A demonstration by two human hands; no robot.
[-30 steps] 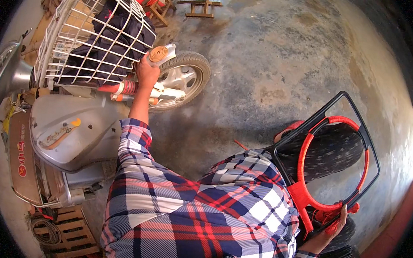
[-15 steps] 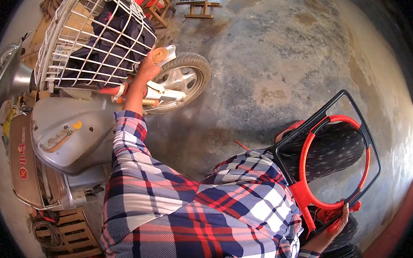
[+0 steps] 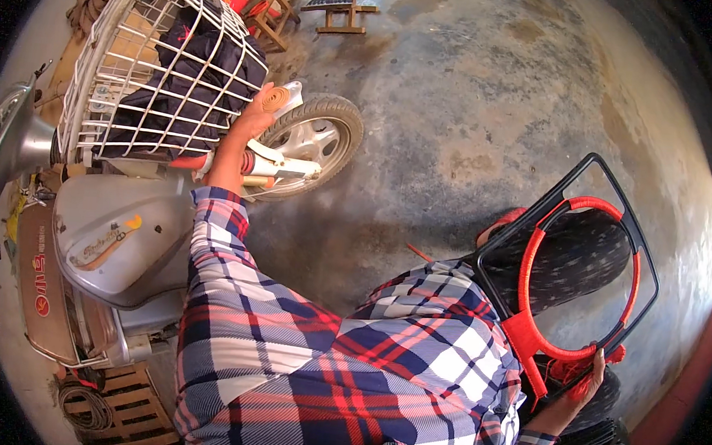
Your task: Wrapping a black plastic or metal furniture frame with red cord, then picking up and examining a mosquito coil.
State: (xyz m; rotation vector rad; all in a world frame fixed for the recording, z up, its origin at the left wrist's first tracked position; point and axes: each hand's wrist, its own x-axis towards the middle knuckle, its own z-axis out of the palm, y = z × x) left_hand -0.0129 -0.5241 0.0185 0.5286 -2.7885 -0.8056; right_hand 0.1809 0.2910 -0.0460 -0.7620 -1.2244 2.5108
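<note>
While the left hand (image 3: 252,122) pinches one coil (image 3: 274,99), the right hand (image 3: 582,383) clasps one black frame (image 3: 647,265).

A white-coated wire basket (image 3: 150,63) at ten o'clock is holding dark cloth (image 3: 194,74). The scooter body (image 3: 118,241) is showing glossy grey plastic. The floor (image 3: 477,107) is looking like rough, stained concrete. A black metal frame (image 3: 570,260) at three o'clock is carrying red cord wrapping.
</note>
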